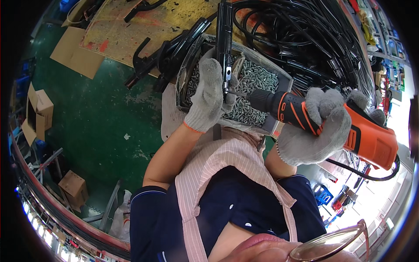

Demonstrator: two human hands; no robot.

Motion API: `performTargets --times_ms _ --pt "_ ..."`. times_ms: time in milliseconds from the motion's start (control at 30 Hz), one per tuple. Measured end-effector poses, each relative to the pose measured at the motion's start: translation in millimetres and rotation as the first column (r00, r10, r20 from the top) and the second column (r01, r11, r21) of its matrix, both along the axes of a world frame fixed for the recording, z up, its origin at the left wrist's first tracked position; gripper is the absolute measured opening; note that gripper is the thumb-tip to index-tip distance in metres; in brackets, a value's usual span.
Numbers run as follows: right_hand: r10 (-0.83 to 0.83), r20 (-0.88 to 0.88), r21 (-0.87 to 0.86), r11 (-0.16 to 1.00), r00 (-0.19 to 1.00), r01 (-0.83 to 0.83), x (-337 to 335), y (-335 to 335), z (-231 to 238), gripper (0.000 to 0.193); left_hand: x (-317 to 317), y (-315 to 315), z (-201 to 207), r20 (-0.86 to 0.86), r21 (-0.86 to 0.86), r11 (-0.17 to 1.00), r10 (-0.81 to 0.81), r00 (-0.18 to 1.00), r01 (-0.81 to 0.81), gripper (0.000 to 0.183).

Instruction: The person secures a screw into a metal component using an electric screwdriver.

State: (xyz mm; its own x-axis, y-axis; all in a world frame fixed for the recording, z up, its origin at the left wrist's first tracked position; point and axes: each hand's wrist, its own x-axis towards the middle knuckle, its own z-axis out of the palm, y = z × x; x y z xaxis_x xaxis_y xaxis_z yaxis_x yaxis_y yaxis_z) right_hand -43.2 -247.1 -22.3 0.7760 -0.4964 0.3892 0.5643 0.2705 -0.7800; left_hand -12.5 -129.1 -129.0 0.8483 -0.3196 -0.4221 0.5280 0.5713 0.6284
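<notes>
My left hand (205, 98), in a grey knit glove, is closed round the lower end of a black tubular part (224, 37) with a shiny metal fitting (228, 74) at its near end. In my gloved right hand (321, 131) is an orange and black corded power screwdriver (373, 135), its fingers wrapped round the body. The thin bit points left and meets the fitting beside my left fingers; whether a screw sits there cannot be made out. Below both, a grey bin (286, 82) holds many small silvery screws (262, 77), with a divider between two heaps.
More black handle-like parts (183, 48) lie left of the bin on the worn yellow table (109, 30). Coiled black cables (301, 30) pile up at the right. Cardboard boxes (43, 107) stand on the green floor at the left. The screwdriver's cord (362, 175) loops below it.
</notes>
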Motion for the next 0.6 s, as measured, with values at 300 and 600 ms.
performTargets --times_ms 300,600 --pt "-0.029 -0.139 0.181 0.982 0.990 0.054 -6 -14 -12 0.042 1 0 0 0.056 0.037 0.999 0.006 0.998 -0.008 0.092" --pt "0.084 -0.024 0.203 0.976 0.996 -0.078 -2 -10 -15 0.037 2 2 0 0.016 0.078 0.997 -0.013 1.000 0.012 0.092"
